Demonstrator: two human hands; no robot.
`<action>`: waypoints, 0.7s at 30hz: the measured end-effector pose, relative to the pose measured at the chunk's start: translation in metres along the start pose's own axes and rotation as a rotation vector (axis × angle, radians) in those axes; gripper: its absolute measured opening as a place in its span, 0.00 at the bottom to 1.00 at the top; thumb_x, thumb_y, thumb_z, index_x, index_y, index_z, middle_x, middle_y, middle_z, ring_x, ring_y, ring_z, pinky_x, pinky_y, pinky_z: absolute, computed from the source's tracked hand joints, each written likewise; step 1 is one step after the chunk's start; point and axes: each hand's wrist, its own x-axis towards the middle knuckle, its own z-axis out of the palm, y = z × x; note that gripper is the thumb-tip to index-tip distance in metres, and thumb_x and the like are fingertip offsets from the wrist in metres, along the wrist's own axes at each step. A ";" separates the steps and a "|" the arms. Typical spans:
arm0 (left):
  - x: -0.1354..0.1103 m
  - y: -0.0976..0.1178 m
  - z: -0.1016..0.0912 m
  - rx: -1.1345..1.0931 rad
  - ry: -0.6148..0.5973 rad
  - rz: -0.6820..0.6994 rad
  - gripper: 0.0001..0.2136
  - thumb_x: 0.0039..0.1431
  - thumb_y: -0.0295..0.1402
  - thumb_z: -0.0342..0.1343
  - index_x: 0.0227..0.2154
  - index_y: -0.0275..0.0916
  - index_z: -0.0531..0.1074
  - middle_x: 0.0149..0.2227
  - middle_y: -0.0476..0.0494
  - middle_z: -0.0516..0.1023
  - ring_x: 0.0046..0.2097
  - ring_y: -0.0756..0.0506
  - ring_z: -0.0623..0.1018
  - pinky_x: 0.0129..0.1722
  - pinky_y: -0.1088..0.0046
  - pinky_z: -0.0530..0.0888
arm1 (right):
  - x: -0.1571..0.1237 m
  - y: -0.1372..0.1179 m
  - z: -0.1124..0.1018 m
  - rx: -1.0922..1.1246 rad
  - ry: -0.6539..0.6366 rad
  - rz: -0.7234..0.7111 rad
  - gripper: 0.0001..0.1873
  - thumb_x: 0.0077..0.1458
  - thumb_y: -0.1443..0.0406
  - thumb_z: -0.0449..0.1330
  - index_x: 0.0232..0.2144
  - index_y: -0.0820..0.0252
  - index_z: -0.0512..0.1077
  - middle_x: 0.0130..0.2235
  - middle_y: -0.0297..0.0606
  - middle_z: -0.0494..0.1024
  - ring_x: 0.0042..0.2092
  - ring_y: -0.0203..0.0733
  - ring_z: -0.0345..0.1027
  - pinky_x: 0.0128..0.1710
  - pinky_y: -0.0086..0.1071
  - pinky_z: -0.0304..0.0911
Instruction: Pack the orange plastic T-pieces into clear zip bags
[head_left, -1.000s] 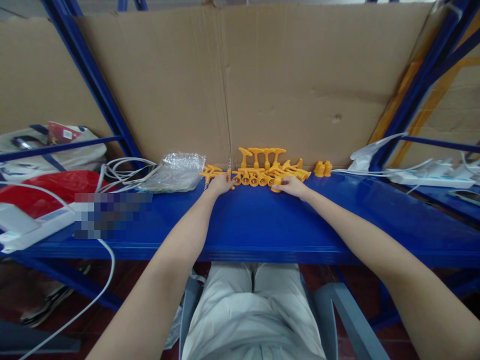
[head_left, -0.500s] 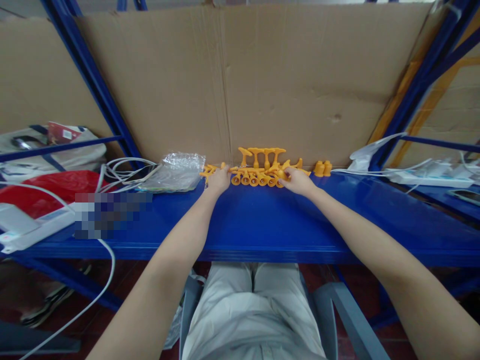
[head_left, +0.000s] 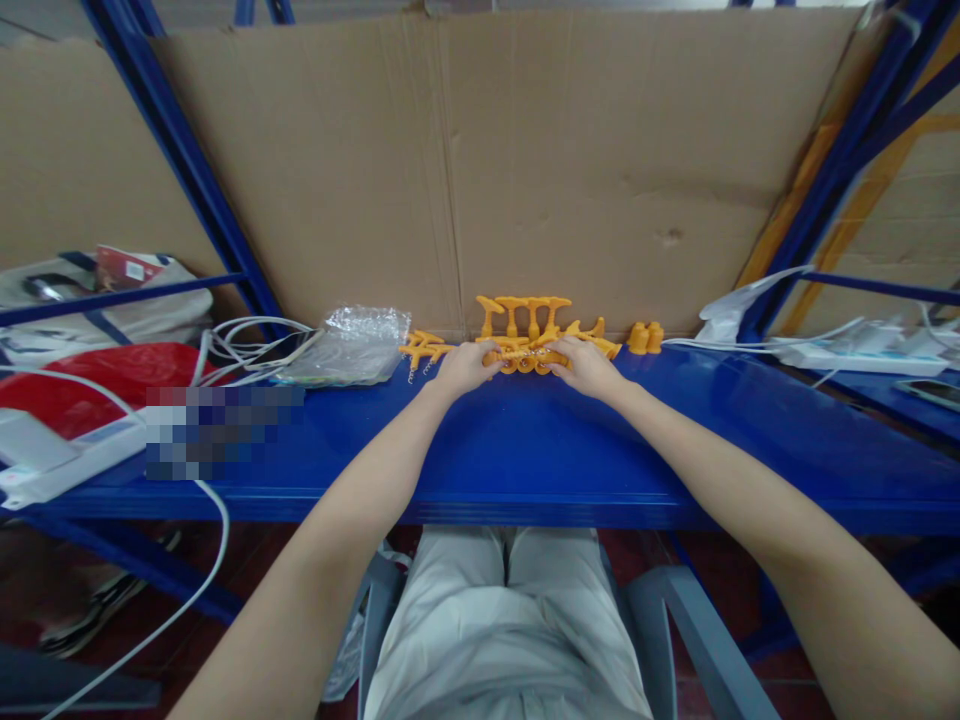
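Orange plastic parts (head_left: 525, 318) stand in a row against the cardboard at the back of the blue shelf (head_left: 525, 450). My left hand (head_left: 463, 367) and my right hand (head_left: 585, 365) both reach into the row, fingers curled round one orange piece (head_left: 523, 355) held between them. A loose orange piece (head_left: 421, 348) lies to the left of my left hand. Two small orange caps (head_left: 646, 337) stand to the right of the row.
A crumpled clear plastic bag (head_left: 352, 343) and coiled white cables (head_left: 240, 345) lie left of the parts. A red and white object (head_left: 67, 400) sits at the far left. A white power strip (head_left: 840, 352) with cords lies at the right. Cardboard (head_left: 600, 150) backs the shelf.
My left hand has moved right, from the loose piece at the left end to the row. Both hands have closed in on one orange piece between them.
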 end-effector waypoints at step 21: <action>-0.001 -0.002 -0.004 0.059 -0.018 -0.109 0.17 0.58 0.39 0.55 0.49 0.46 0.77 0.41 0.43 0.83 0.48 0.37 0.80 0.48 0.66 0.73 | -0.001 0.009 0.005 0.018 -0.009 0.031 0.18 0.55 0.71 0.57 0.48 0.64 0.74 0.50 0.50 0.76 0.51 0.53 0.71 0.53 0.45 0.65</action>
